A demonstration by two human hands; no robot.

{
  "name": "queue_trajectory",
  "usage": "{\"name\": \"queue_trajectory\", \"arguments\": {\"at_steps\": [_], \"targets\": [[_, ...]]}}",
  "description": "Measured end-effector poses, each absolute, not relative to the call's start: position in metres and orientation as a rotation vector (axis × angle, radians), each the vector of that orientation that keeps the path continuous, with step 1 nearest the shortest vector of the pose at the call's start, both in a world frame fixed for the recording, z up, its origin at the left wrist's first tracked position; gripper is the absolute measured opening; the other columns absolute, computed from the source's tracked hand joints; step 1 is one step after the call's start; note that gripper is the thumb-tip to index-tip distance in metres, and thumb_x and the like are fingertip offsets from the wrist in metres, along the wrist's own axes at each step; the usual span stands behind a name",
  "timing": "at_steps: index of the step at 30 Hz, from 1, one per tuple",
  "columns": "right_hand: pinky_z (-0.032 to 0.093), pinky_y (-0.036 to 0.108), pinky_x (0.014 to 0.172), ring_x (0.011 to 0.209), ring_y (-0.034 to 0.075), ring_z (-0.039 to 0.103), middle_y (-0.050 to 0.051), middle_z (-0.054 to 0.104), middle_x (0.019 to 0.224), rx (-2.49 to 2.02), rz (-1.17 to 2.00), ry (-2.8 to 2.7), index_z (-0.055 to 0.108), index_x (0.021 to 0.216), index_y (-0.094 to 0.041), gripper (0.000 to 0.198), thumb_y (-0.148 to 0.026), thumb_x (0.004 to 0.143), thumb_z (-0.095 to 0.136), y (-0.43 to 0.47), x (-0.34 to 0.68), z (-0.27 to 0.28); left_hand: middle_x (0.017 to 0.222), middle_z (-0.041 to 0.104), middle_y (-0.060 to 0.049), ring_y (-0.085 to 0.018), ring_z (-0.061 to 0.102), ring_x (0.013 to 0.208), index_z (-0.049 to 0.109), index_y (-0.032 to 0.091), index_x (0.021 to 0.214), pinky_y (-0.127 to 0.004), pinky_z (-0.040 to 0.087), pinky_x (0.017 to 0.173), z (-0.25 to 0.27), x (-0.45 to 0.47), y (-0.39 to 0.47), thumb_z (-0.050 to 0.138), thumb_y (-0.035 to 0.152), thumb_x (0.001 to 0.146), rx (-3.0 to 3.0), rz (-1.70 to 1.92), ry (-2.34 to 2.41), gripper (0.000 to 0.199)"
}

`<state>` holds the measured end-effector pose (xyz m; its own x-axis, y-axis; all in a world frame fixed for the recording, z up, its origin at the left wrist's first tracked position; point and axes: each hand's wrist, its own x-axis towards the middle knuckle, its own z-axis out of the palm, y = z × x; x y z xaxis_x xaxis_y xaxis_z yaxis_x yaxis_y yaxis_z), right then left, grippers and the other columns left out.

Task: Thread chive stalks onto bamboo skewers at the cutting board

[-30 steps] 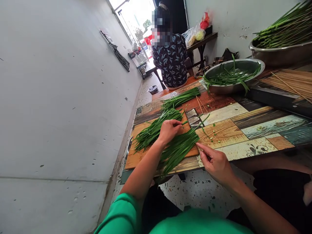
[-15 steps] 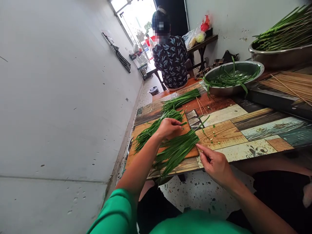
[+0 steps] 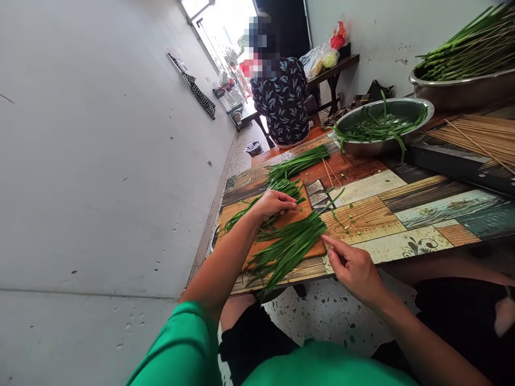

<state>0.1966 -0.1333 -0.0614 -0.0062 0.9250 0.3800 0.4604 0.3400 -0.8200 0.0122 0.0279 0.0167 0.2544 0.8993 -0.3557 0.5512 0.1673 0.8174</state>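
Observation:
My left hand (image 3: 274, 205) is over the wooden cutting board (image 3: 313, 253), thumb and fingers pinched, with a garlic chive end at the fingertips. Beside it lies a pile of loose garlic chives (image 3: 287, 187), partly covered by that hand. A flat row of garlic chives (image 3: 292, 238) spreads along the board's near side, its leaf tips hanging past the table edge. At the row's cut end, my right hand (image 3: 352, 268) pinches a thin wooden skewer, of which only a little shows. Farther back lies a finished-looking bundle of chives (image 3: 300, 161).
Two or so loose skewers (image 3: 330, 172) and green scraps (image 3: 352, 219) lie on the patterned table (image 3: 426, 214). A steel bowl of chives (image 3: 426, 115), a heaped steel basin (image 3: 442, 88), many skewers (image 3: 478, 136) and a dark flat tool (image 3: 458, 169) are right. A person (image 3: 281, 102) sits beyond.
My left hand has shifted slightly left and up, its fingers drawn closer together at the chive end. The right hand keeps its pinch at the row's cut end, nearly still.

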Motion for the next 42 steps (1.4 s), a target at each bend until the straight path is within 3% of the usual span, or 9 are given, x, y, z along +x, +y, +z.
{"name": "queue_trajectory", "arguments": {"at_steps": [4, 10, 16, 22, 26, 39, 42], "targets": [[0.047, 0.021, 0.05, 0.049, 0.011, 0.058, 0.005, 0.072, 0.074, -1.266, 0.602, -1.619, 0.067, 0.111, -0.013, 0.035, -0.021, 0.086, 0.043, -0.133, 0.196, -0.061, 0.072, 0.07, -0.005, -0.002, 0.038, 0.041, 0.072, 0.01, 0.083, -0.018, 0.023, 0.039, 0.018, 0.013, 0.024, 0.074, 0.029, 0.062, 1.551, 0.436, 1.408, 0.029], [0.042, 0.021, 0.043, 0.042, 0.011, 0.052, 0.004, 0.067, 0.061, -1.271, 0.596, -1.622, 0.066, 0.112, -0.007, 0.037, -0.022, 0.086, 0.044, -0.133, 0.196, -0.063, 0.069, 0.069, -0.004, -0.003, 0.037, 0.043, 0.072, 0.009, 0.087, -0.018, 0.026, 0.041, 0.017, 0.014, 0.019, 0.069, 0.03, 0.067, 1.628, 0.449, 1.415, 0.03], [0.046, 0.021, 0.047, 0.047, 0.01, 0.057, 0.006, 0.072, 0.074, -1.274, 0.586, -1.624, 0.066, 0.113, -0.01, 0.037, -0.022, 0.086, 0.044, -0.133, 0.196, -0.064, 0.064, 0.067, -0.001, -0.005, 0.04, 0.046, 0.073, 0.009, 0.088, -0.02, 0.03, 0.047, 0.014, 0.015, 0.012, 0.064, 0.032, 0.071, 1.826, 0.454, 1.502, 0.03], [0.048, 0.021, 0.049, 0.053, 0.012, 0.062, 0.007, 0.074, 0.086, -1.254, 0.546, -1.63, 0.066, 0.112, -0.013, 0.035, -0.021, 0.086, 0.044, -0.132, 0.195, -0.066, 0.071, 0.07, -0.002, -0.008, 0.051, 0.057, 0.074, 0.012, 0.086, -0.02, 0.037, 0.056, 0.007, 0.018, 0.008, 0.06, 0.029, 0.075, 2.013, 0.506, 1.548, 0.025], [0.048, 0.021, 0.049, 0.048, 0.01, 0.059, 0.006, 0.074, 0.086, -1.272, 0.561, -1.631, 0.066, 0.113, -0.015, 0.036, -0.021, 0.086, 0.044, -0.132, 0.195, -0.066, 0.068, 0.068, -0.001, -0.008, 0.049, 0.054, 0.074, 0.012, 0.088, -0.02, 0.036, 0.054, 0.004, 0.019, 0.007, 0.059, 0.032, 0.076, 2.013, 0.522, 1.566, 0.028], [0.052, 0.022, 0.054, 0.061, 0.014, 0.066, 0.008, 0.074, 0.096, -1.254, 0.559, -1.63, 0.066, 0.113, -0.016, 0.036, -0.021, 0.086, 0.043, -0.133, 0.196, -0.064, 0.065, 0.068, 0.0, -0.009, 0.05, 0.056, 0.075, 0.013, 0.084, -0.02, 0.037, 0.057, 0.002, 0.022, 0.003, 0.059, 0.03, 0.075, 2.022, 0.561, 1.569, 0.024], [0.051, 0.023, 0.052, 0.056, 0.014, 0.065, 0.006, 0.074, 0.087, -1.259, 0.548, -1.627, 0.067, 0.112, -0.016, 0.035, -0.021, 0.086, 0.044, -0.133, 0.195, -0.065, 0.063, 0.067, 0.0, -0.008, 0.047, 0.054, 0.075, 0.012, 0.085, -0.021, 0.036, 0.057, 0.002, 0.022, 0.003, 0.059, 0.031, 0.076, 2.014, 0.56, 1.56, 0.026]]}}
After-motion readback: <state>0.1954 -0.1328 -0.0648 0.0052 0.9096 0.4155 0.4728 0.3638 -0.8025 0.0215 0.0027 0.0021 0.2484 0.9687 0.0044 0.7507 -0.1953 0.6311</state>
